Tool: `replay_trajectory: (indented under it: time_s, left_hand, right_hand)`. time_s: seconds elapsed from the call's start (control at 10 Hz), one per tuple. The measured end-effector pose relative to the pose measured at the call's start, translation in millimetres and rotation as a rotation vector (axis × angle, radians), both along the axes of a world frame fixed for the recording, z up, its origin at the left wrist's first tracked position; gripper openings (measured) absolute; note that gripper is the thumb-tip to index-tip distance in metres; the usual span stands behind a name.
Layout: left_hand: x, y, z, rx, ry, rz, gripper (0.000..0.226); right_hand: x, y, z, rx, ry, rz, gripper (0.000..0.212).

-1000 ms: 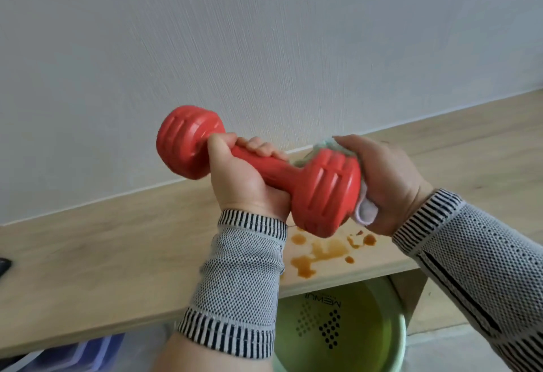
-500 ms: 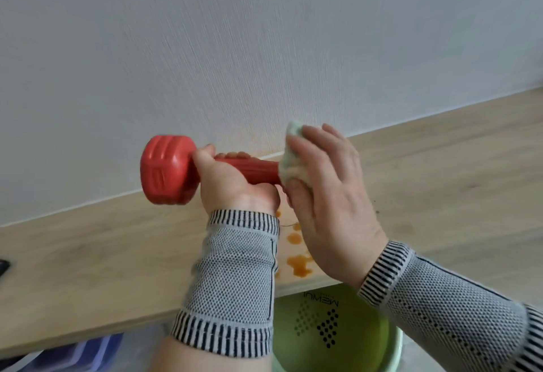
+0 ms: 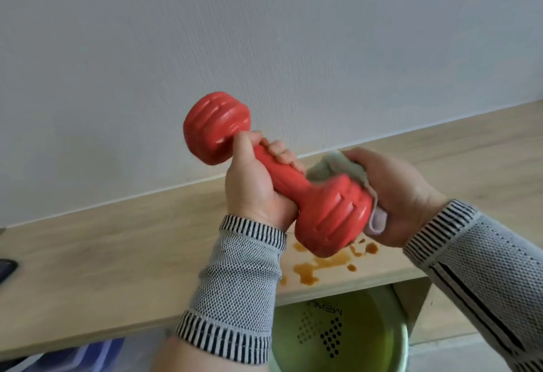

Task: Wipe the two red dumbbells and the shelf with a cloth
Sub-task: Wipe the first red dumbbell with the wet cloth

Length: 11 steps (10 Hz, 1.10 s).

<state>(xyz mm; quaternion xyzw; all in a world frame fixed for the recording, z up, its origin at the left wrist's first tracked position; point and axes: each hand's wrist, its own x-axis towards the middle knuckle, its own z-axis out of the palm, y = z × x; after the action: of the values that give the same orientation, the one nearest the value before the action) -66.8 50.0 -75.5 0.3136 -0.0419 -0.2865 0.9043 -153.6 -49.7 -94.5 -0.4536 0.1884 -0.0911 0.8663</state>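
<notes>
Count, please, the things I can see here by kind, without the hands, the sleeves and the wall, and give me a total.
Dumbbell: 1, red, held over the shelf
Cloth: 1, around the dumbbell's near end
Shelf: 1, wooden, with brown stains
Basin: 1, green, under the shelf
Blue thing: 1, under the shelf, cannot tell what
Dark thing: 1, cut off at the left edge
Total: 6

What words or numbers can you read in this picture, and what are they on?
"MEWU", or something close: dark letters that look upside down or mirrored, on the inside of the green bowl under the shelf, above a pattern of dots. The last letters are hard to make out.
The red dumbbell, the cloth and the wall show no words or numbers.
</notes>
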Motion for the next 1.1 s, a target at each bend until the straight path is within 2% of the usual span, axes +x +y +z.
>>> replay_trajectory:
  time_s: [0.1,0.2,0.3,0.4,0.5,0.6,0.7,0.8,0.9,1.0,1.1]
  left_hand:
    - [-5.6,-4.5,-0.9,0.253,-0.271,0.100,0.034]
    - [-15.2,-6.7,-4.1,0.569,-0.614,0.194,0.034]
    - [-27.7,-11.1,-3.0,0.793,-0.823,0.164,0.026]
    - [-38.7,-17.1,0.0,0.938,-1.038,0.088,0.017]
    - [-42.8,-21.8,-1.1,1.075,-1.184,0.004,0.030]
    - [-43.9,-19.5,-5.3,1.161,-1.315,-0.013,0.031]
    - [-49.3,-19.1,-11.7,1.204,-1.493,-0.022,0.032]
    - [-53.5,-19.6,-14.9,1.207,-1.450,-0.124,0.027]
    - [-56.6,-21.0,-18.9,1.140,-1.366,-0.187,0.032]
    - [-55.1,-26.5,-18.8,1.050,-1.221,-0.131,0.024]
    - [-50.3,-33.0,-20.1,0.970,-1.051,-0.054,0.027]
  right_hand:
    - [2.0,-19.7,10.1,-0.021,-0.119,-0.224,0.034]
    - [-6.1,-29.7,32.8,-0.237,-0.262,-0.540,0.029]
    - [-16.9,-13.6,51.6,-0.706,-0.519,-0.671,0.027]
    - [-20.9,-1.3,50.5,-1.406,-0.539,-0.583,0.032]
    - [-26.0,-12.3,55.2,-1.794,-0.387,-0.534,0.028]
    - [-30.4,-18.5,56.6,-1.889,-0.299,-0.417,0.025]
    - [-37.2,-24.0,61.0,-1.762,-0.193,-0.262,0.022]
    - [-40.9,-44.0,60.5,-1.343,-0.077,-0.066,0.021]
    - [-40.6,-66.8,48.6,-0.988,-0.080,-0.010,0.025]
    - [-34.7,-67.2,36.2,-0.441,-0.085,0.016,0.029]
    - [-24.9,-55.3,26.0,-0.369,-0.057,-0.054,0.026]
